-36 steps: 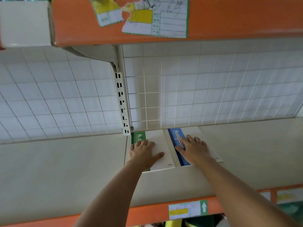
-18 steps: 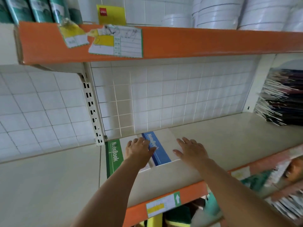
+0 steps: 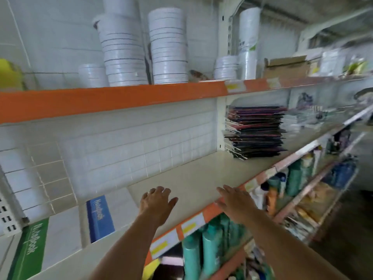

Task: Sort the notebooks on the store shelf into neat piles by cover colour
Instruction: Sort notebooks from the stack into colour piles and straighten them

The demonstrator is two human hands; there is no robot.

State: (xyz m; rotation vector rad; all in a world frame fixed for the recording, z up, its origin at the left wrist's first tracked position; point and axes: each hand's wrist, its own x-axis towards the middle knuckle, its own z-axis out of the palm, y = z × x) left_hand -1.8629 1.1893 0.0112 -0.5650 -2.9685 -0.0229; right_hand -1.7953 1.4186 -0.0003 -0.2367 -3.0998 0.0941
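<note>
Green notebook (image 3: pixel 32 247) and blue notebook (image 3: pixel 100 217) lie flat on smooth cream shelf (image 3: pixel 197 178) at 8 o'clock, glossy white covers with coloured spine bands, side by side, green one cut off by frame edge. Left hand (image 3: pixel 157 202) and right hand (image 3: pixel 235 202) hover over shelf front, fingers spread, holding nothing. Ragged dark stack of notebooks (image 3: pixel 255 131) at 2 o'clock, blurred. White round tubs (image 3: pixel 168 46) on upper shelf.

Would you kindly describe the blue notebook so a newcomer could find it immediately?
Look at the cream shelf beneath the orange-edged one. At its left end two notebook piles lie flat, side by side. The blue notebook is the right-hand one, with a blue spine strip, while its neighbour, the green notebook, has a green strip.
</note>
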